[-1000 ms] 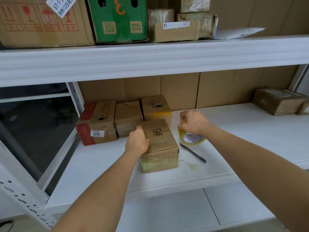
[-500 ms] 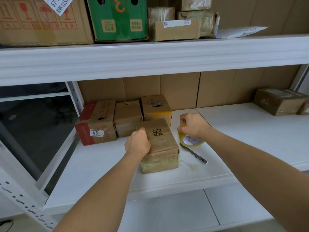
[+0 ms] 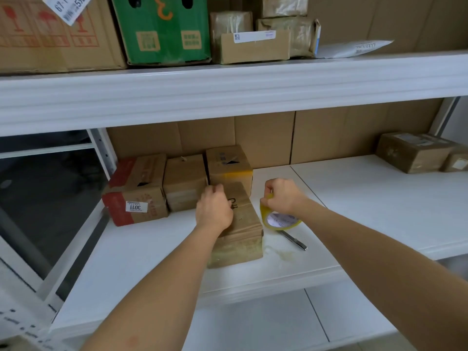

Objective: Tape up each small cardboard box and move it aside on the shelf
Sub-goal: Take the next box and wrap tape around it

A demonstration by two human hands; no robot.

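A small brown cardboard box [image 3: 244, 224] with black writing on top sits on the white shelf [image 3: 141, 262], glossy tape across its front. My left hand [image 3: 214, 211] lies on the box's top with curled fingers, covering most of the writing. Just right of the box, my right hand [image 3: 285, 196] grips a roll of yellowish clear tape [image 3: 279, 220] that rests on the shelf. Three other small boxes [image 3: 184, 181] stand in a row behind, against the cardboard back wall.
A dark pen-like tool [image 3: 295, 240] lies on the shelf under the tape roll. Two more brown boxes [image 3: 415, 152] sit at the far right. The upper shelf [image 3: 228, 89] overhangs, loaded with larger cartons. A metal upright [image 3: 102, 150] stands at left.
My left hand has slid further onto the box top, hiding more of the writing. My right hand with the tape roll has shifted slightly down and right.
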